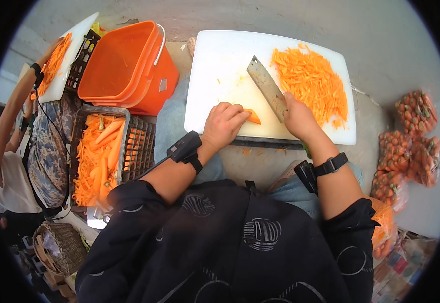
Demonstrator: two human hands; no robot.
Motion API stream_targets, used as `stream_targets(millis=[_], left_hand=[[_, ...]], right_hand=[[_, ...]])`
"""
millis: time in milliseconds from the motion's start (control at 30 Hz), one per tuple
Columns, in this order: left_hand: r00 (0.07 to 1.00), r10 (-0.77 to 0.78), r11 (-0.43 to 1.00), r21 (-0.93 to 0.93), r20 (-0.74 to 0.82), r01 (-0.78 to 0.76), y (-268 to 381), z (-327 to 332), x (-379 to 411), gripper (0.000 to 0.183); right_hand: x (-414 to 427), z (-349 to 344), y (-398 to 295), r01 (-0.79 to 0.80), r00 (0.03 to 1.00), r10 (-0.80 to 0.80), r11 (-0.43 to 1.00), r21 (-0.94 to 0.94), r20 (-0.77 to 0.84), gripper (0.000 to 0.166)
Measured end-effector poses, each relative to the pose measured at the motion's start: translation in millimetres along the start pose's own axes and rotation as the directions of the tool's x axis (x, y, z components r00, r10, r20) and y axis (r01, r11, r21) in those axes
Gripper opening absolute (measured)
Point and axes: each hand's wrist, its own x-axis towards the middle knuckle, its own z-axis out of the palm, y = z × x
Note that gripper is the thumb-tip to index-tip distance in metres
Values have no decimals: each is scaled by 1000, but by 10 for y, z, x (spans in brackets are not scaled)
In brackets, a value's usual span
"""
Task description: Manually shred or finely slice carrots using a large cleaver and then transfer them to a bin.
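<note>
My left hand (224, 123) rests on the white cutting board (212, 53), its fingers on a piece of peeled carrot (254, 116) near the board's front edge. My right hand (299, 117) is closed around the handle end of a cleaver (266, 88). The blade slants up and left across the board, apart from the carrot piece. A large heap of shredded carrot (310, 83) covers the board's right part, just beyond the cleaver. The handle itself is hidden in my fist.
An orange plastic bucket (129, 64) stands to the left. Nearer is a black plastic crate (140, 147) of peeled carrots (108, 151) and peelings. A co-worker's arm (13, 102) reaches over another board (59, 85) at far left. Bagged carrots (394, 151) lie at the right.
</note>
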Motion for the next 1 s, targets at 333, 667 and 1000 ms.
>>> stream_targets(millis=[333, 667, 1000], left_hand=[[1000, -2, 997, -82, -4, 2, 21, 94, 84, 18], [998, -62, 995, -82, -17, 61, -32, 142, 164, 28], [995, -92, 995, -39, 29, 93, -199, 197, 217, 32]], right_hand=[[-351, -82, -126, 141, 981, -138, 990, 12, -137, 28], [-524, -138, -76, 179, 971, -171, 983, 37, -165, 24], [-472, -233, 39, 125, 973, -99, 985, 117, -209, 32]])
